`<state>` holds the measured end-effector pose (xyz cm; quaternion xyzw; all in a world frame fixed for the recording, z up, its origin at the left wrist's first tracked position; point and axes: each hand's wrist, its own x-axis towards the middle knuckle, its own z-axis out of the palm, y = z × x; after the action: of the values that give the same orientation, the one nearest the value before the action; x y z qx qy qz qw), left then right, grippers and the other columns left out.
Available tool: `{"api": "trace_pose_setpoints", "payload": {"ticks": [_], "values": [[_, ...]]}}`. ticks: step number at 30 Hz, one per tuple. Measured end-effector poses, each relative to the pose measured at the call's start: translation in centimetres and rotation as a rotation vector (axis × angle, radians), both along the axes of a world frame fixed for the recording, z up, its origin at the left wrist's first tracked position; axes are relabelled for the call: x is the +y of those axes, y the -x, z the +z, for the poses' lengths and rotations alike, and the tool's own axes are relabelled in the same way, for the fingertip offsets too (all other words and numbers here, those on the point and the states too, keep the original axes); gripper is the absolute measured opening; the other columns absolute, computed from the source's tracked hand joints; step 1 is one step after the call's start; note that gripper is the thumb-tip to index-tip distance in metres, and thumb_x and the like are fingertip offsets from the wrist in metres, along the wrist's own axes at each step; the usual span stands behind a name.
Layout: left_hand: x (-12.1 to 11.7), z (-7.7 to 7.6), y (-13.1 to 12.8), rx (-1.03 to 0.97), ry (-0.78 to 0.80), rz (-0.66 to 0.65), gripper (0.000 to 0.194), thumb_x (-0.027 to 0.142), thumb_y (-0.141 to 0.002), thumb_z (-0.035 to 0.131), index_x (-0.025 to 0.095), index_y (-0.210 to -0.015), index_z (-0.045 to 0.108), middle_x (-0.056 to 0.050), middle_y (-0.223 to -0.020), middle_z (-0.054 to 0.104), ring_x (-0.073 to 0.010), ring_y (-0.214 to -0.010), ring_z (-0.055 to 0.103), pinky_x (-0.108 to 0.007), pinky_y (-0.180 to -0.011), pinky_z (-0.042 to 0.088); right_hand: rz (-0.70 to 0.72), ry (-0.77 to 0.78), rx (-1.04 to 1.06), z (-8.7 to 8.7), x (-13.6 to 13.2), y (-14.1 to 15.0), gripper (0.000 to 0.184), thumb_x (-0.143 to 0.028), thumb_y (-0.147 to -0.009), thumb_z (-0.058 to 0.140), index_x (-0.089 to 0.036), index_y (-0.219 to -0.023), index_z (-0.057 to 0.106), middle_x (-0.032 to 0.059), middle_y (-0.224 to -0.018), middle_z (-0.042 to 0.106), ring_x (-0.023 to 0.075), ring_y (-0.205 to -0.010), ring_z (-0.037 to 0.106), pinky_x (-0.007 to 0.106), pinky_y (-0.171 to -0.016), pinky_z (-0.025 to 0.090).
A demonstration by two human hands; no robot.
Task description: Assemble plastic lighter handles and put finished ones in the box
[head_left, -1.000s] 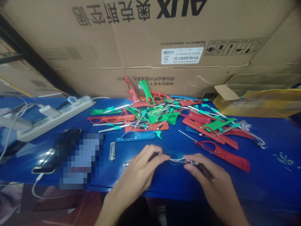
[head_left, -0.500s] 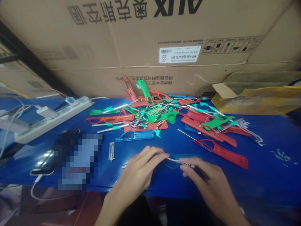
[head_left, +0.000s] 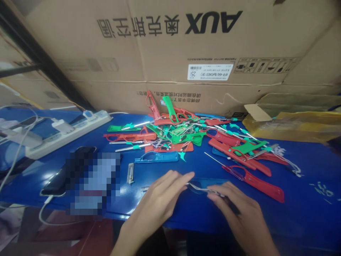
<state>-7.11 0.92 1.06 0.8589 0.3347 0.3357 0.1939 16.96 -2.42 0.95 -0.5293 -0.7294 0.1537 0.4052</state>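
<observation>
My left hand (head_left: 162, 195) is closed, thumb and index finger pinching one end of thin white wires (head_left: 198, 187). My right hand (head_left: 238, 209) pinches the other end, where a small dark piece (head_left: 231, 204) shows partly under the fingers. Just behind the wires lies a blue plastic lighter shell half (head_left: 210, 182), partly covered by both hands. A small metal end (head_left: 145, 189) sticks out left of my left hand; whether I hold it is hidden. Farther left lies a clear lighter fuel tank (head_left: 130, 173). To the right rests a red lighter shell (head_left: 261, 185) beside a thin screwdriver (head_left: 226, 167).
Red, green and blue lighter shells with metal tubes and wires pile up (head_left: 181, 131) against a large cardboard box (head_left: 160, 60). A white power strip (head_left: 69, 137), a black phone (head_left: 53, 181) and a pixelated item (head_left: 96, 181) are at left. A yellow-taped carton (head_left: 293, 122) stands right.
The view has shifted slightly, so the table's contents appear lower and farther right. Both hands keep their pinch on the wires, which now sag a little more between them.
</observation>
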Motion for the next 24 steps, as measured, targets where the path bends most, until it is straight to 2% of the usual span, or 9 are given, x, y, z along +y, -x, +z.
{"api": "trace_pose_setpoints", "payload": {"ticks": [2,5,10,14,19,24], "values": [[0.2,-0.2,-0.1,-0.03,-0.009,0.003,0.043,0.005,-0.104,0.053,0.019,-0.144,0.054,-0.008,-0.108,0.07,-0.0203,-0.092,0.06,-0.038,-0.081,0.054,0.022,0.004,-0.025,0.1,0.6,-0.4,0.017,-0.038,-0.099,0.064,-0.028,-0.096,0.078,0.0001,-0.088,0.077,0.0165,-0.079,0.074,0.026,-0.077,0.062],[0.5,-0.1,-0.1,-0.019,0.013,-0.021,0.033,0.005,-0.104,0.053,0.019,-0.133,0.062,-0.009,-0.121,0.071,-0.0213,-0.102,0.062,-0.04,-0.089,0.054,0.046,0.016,-0.048,0.1,1.4,-1.0,0.023,-0.042,-0.1,0.062,-0.028,-0.096,0.08,0.0023,-0.089,0.076,0.0175,-0.08,0.074,0.027,-0.076,0.063],[0.7,0.1,-0.1,0.012,0.031,-0.028,0.031,0.007,-0.105,0.051,0.02,-0.131,0.063,-0.007,-0.124,0.072,-0.0224,-0.109,0.061,-0.042,-0.092,0.053,0.049,0.014,-0.057,-0.5,1.5,-1.2,0.023,-0.043,-0.1,0.062,-0.029,-0.1,0.081,0.0034,-0.092,0.075,0.0177,-0.082,0.074,0.027,-0.077,0.062],[0.7,0.0,-0.3,0.032,0.101,0.046,0.03,0.011,-0.107,0.051,0.022,-0.131,0.063,-0.008,-0.13,0.066,-0.023,-0.113,0.061,-0.043,-0.096,0.053,0.051,0.014,-0.088,-0.9,1.5,-1.2,0.022,-0.041,-0.101,0.06,-0.028,-0.102,0.078,0.0038,-0.096,0.073,0.0177,-0.086,0.074,0.026,-0.08,0.061],[0.7,-0.2,-0.6,0.052,0.177,0.109,0.027,0.019,-0.108,0.053,0.022,-0.133,0.062,-0.008,-0.126,0.066,-0.0228,-0.115,0.061,-0.044,-0.1,0.053,0.061,0.0,-0.161,-1.2,1.4,-0.9,0.018,-0.036,-0.103,0.059,-0.028,-0.106,0.074,0.0031,-0.101,0.072,0.0167,-0.09,0.073,0.026,-0.082,0.059],[0.7,0.1,-0.7,0.039,0.155,0.076,0.021,0.016,-0.108,0.052,0.02,-0.123,0.066,-0.007,-0.122,0.067,-0.0215,-0.11,0.061,-0.041,-0.098,0.053,0.016,0.016,-0.205,-1.4,1.2,-0.7,0.012,-0.032,-0.103,0.058,-0.027,-0.11,0.068,0.0023,-0.107,0.073,0.0181,-0.099,0.073,0.03,-0.091,0.056]]}}
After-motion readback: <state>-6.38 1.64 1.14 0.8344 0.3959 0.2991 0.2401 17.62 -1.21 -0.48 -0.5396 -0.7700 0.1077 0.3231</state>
